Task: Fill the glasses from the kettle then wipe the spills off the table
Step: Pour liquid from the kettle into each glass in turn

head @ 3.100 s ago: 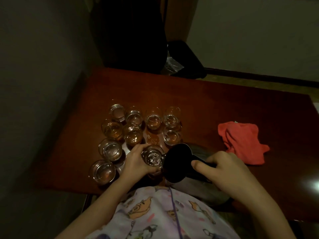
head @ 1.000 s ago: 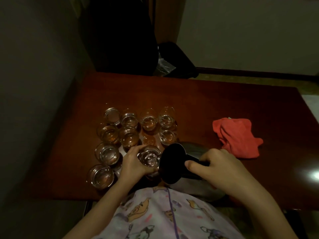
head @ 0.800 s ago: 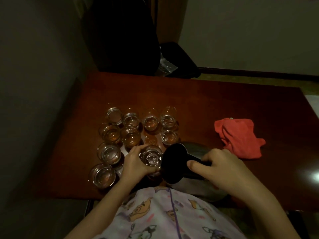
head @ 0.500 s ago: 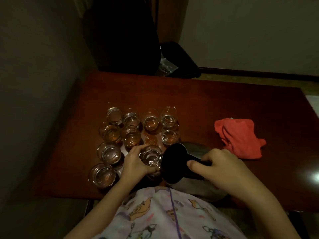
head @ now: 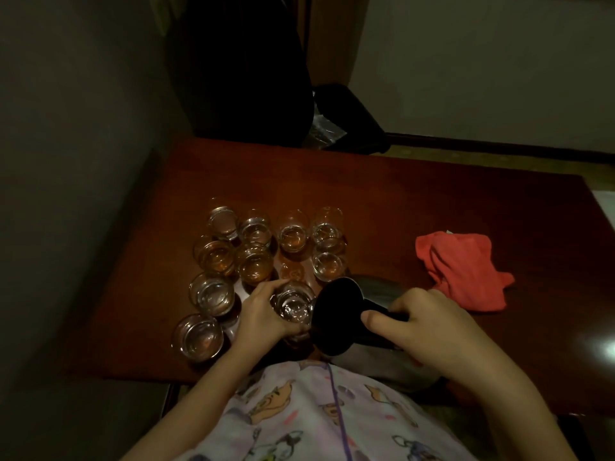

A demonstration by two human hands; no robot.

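Your left hand is wrapped around a small glass, thumb on its far side and fingers curled along the near side, while your right hand grips the dark handle of the kettle, which is tipped toward that glass with its black mouth almost touching the rim. Whether liquid is running right now is too dim to tell. Just beyond and to the left of the held glass, the other glasses crowd together, several holding amber liquid, a few looking clear. Well off past your right hand, the red cloth lies crumpled on the table.

Likely trouble: the wide mouth of the kettle against such a narrow rim could send liquid over your left fingers. Tip too fast and the glass overflows. A nudge from your left wrist could knock the neighbouring glasses.
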